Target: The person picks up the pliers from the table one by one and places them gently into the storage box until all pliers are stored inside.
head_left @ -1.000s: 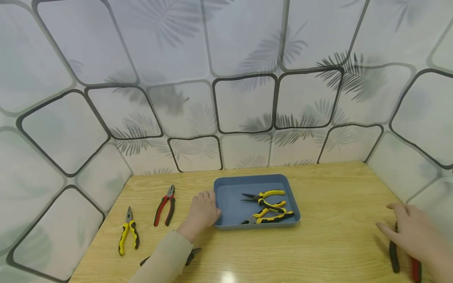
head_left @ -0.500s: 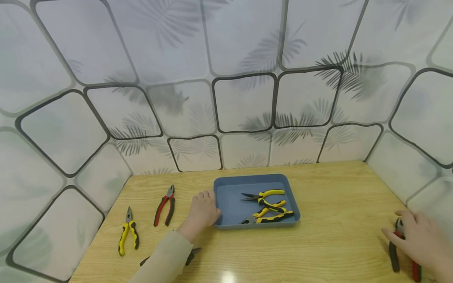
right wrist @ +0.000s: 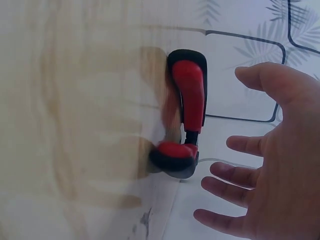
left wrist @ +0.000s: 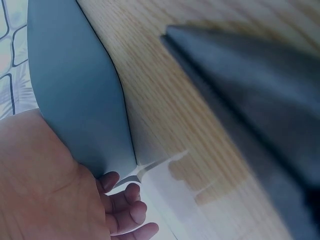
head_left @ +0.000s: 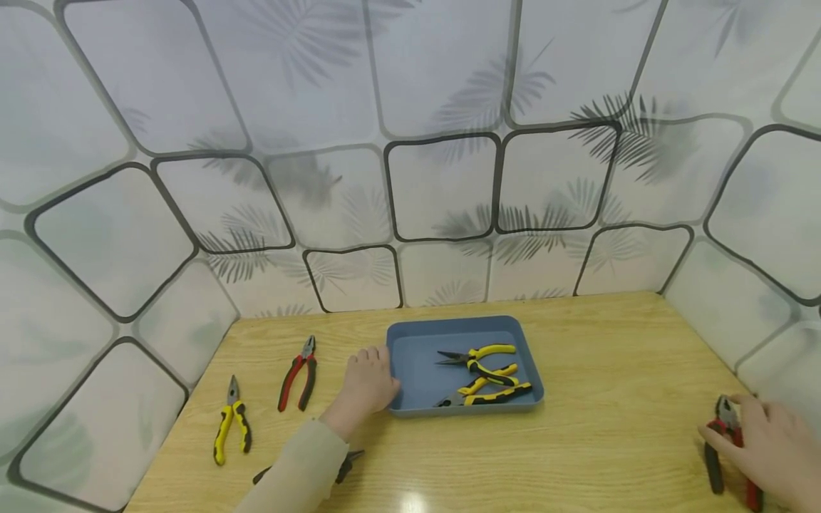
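Hands [head_left: 368, 379] [head_left: 772, 442] at blue tray [head_left: 417, 360], red-and-black pliers [right wrist: 194, 100]

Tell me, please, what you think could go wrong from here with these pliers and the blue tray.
The right grip is open near the rightmost pliers, whose handles are spread, so catching only one handle might let them swing.
The left sleeve crosses over the dark pliers and could drag them if pulled back low.
Two yellow-and-black pliers lie crossed in the blue tray, so another tool laid on top might tangle.
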The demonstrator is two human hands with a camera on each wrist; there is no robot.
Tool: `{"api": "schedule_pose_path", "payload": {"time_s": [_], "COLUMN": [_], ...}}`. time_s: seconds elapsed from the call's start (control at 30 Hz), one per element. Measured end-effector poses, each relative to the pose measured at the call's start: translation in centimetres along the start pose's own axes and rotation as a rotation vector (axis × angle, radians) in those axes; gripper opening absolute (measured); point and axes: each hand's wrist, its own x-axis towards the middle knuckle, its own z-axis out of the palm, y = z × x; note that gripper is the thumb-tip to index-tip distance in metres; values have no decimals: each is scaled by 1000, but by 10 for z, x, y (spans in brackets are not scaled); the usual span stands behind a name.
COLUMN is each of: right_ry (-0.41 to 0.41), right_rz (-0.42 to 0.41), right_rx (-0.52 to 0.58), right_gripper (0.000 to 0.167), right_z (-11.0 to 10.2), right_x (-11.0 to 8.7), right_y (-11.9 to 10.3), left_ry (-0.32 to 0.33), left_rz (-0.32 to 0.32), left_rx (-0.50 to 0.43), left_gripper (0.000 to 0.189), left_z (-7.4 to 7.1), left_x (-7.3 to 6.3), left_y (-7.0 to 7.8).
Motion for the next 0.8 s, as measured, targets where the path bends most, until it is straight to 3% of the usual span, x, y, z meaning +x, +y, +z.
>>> {"api": "schedule_pose_path", "payload": {"time_s": [0.33, 0.53, 0.8], "right_ry": [-21, -4, -121], "right_rz": [133, 143, 162], "right_rx": [-13, -15, -73], "right_gripper": [109, 112, 122], "right_z": [6, 9, 6], "right_x": [-9, -13, -9], "right_y": [1, 1, 3], "left_ry": [2, 4, 20], "left_rz": [3, 3, 5], "left_rx": [-19, -4, 7], "left_gripper": [42, 43, 42], "left_z": [1, -1, -3], "left_x": [1, -1, -2], "left_y": [-1, 1, 1]}}
